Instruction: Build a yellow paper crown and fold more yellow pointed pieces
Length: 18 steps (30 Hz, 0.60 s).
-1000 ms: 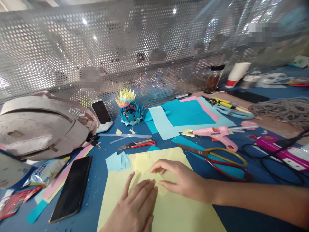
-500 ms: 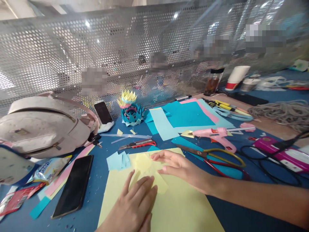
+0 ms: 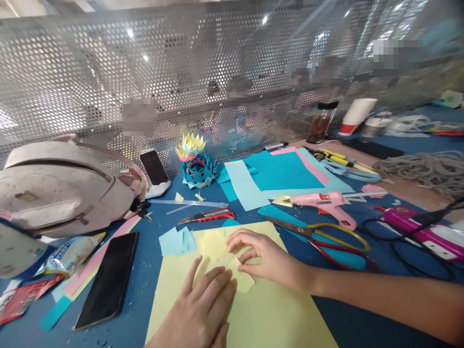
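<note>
Far left of frame: a pale backpack [image 3: 61,188] lies on its side on the blue table [image 3: 145,270], with snack wrappers [image 3: 61,258] below it at the lower left. Just right of these, a black phone [image 3: 108,280] lies face up over pink and yellow paper strips; a second phone [image 3: 154,167] leans up against the perforated metal screen [image 3: 108,72] behind. Lower centre: the left hand [image 3: 203,309] lies flat, palm down, fingers together and extended, pressing on a small yellow paper piece [image 3: 232,273] that sits on top of a large yellow sheet [image 3: 275,319]; it grips nothing, only holds the paper down. Light blue paper squares [image 3: 177,241] lie just left of the sheet's upper edge. Behind them, centre of frame, a red-handled utility knife [image 3: 206,216] and a folded paper flower [image 3: 195,164] in blue, yellow and pink. Right of the left hand, the right hand [image 3: 268,258] comes in from the lower right, fingers curled and partly closed, fingertips touching the far edge of the small yellow piece; whether it pinches the paper or only presses on it I cannot tell. Further right: scissors [image 3: 326,237] with yellow and red handles, closed, just beside the sheet's corner; a pink glue gun [image 3: 326,203] above them; stacked blue and pink sheets [image 3: 286,171] behind. Far right: a magenta case [image 3: 424,227] with black cable, and a grey cord pile [image 3: 427,169].
</note>
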{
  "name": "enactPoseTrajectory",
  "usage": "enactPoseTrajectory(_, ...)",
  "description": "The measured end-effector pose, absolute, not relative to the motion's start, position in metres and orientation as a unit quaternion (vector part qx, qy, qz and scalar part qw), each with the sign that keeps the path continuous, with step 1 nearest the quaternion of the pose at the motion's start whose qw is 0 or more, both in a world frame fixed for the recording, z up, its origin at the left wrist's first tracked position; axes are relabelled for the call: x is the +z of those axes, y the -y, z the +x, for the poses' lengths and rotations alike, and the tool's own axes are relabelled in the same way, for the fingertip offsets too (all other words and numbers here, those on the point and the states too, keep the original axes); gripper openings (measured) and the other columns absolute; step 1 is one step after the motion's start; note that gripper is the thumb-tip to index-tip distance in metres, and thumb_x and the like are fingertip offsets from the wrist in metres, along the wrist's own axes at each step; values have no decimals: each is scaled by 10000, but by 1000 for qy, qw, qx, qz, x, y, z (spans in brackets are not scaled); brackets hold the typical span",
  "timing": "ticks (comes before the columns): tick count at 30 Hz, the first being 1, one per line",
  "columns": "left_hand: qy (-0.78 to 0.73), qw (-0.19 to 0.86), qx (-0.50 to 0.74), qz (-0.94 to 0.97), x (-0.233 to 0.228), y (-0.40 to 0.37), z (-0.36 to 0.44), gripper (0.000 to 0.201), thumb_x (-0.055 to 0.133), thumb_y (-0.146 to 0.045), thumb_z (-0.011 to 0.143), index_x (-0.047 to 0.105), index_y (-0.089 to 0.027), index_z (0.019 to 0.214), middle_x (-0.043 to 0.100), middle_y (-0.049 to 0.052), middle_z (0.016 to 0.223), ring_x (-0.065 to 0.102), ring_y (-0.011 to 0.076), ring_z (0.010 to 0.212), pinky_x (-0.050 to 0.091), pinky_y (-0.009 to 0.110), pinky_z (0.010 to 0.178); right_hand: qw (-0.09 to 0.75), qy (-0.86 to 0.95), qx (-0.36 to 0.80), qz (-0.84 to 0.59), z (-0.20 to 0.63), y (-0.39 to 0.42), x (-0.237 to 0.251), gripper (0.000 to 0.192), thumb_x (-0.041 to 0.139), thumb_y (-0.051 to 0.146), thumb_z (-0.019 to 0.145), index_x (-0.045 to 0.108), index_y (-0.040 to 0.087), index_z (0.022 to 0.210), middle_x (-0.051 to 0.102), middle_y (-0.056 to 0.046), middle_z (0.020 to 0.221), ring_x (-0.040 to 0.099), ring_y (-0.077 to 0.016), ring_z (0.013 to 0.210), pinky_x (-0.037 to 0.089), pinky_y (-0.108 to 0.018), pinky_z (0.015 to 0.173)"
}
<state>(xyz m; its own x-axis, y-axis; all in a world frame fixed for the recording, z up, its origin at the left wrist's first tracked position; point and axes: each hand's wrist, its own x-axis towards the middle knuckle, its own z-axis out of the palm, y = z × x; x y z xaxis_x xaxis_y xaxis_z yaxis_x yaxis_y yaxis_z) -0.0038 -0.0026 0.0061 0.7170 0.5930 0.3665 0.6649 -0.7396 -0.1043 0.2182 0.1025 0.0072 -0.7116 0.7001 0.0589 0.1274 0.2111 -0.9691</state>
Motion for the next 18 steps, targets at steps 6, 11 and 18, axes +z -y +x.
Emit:
enactPoseTrajectory(6, 344, 127, -143, -919, 4, 3, -5, 378, 461, -239, 986, 618, -127, 1311, 665, 54, 1289, 501, 232, 1276, -7, 489, 1265, 221, 775, 514, -295, 218, -103, 8, 304, 706, 47, 750, 651, 202, 1007, 638, -27, 1105, 668, -120, 860, 565, -205, 723)
enactPoseTrajectory(11, 343, 130, -142, -920, 4, 2, -6, 393, 439, -272, 1006, 615, -130, 1327, 676, 48, 1287, 516, 224, 1261, -29, 487, 1264, 232, 814, 462, -266, 219, -101, 6, 298, 686, 8, 785, 646, 204, 1006, 632, -16, 1119, 660, -102, 860, 541, -191, 750)
enactPoseTrajectory(18, 345, 141, -130, -919, 0, 2, -7, 409, 430, -265, 999, 597, -135, 1349, 657, 43, 1338, 498, 229, 1293, 5, 512, 1266, 254, 864, 381, -211, 223, -96, 5, 167, 657, 101, 911, 638, 178, 1058, 658, -11, 922, 650, -115, 812, 516, -214, 763)
